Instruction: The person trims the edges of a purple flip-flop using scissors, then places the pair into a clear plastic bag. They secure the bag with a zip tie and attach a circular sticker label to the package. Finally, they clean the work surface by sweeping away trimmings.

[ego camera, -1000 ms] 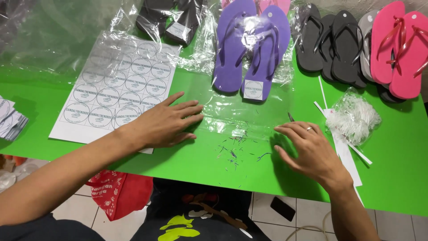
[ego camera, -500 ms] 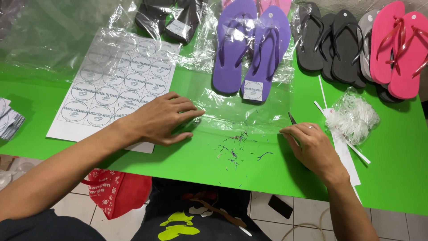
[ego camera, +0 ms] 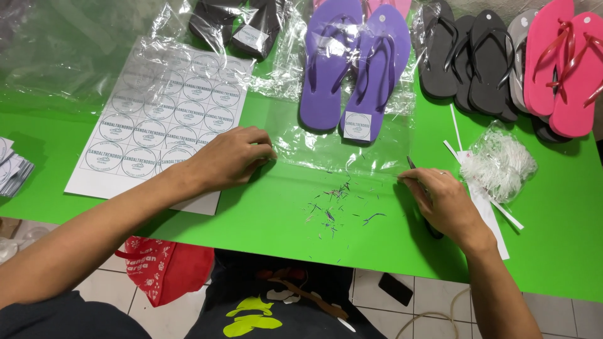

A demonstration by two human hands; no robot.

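We pinch the near edge of the clear bag (ego camera: 339, 147) at both ends: our left hand (ego camera: 229, 157) has its fingers curled together on the left corner, and our right hand (ego camera: 443, 201) has thumb and forefinger closed on the right corner, with a dark thin tool (ego camera: 411, 163), perhaps small scissors, tucked in the same hand; we cannot tell how firmly the film itself is caught under either hand

Going left to right: a small stack of cards (ego camera: 11, 168) lies at the far left edge of the green table (ego camera: 276, 220). Next comes a white sticker sheet (ego camera: 157, 122) of round labels under loose plastic, and our left wrist rests on its near right corner. The bag lies flat between our hands, with the purple sandals (ego camera: 352, 63) inside it, heels toward us, a square tag on the right one. Just before the bag's edge, tiny purple trimmings (ego camera: 333, 207) are scattered on the table. Right of our right hand lie white strips (ego camera: 487, 207) and a bag of white ties (ego camera: 499, 163). Behind these, grey sandals (ego camera: 468, 56) and pink sandals (ego camera: 565, 63) wait in a row

To do this well, we judge that both hands should pull the edge evenly taut and straight, so the film lies smooth with no creases. We should keep the tool's tip away from the film, and keep the trimmings from sliding into the opening
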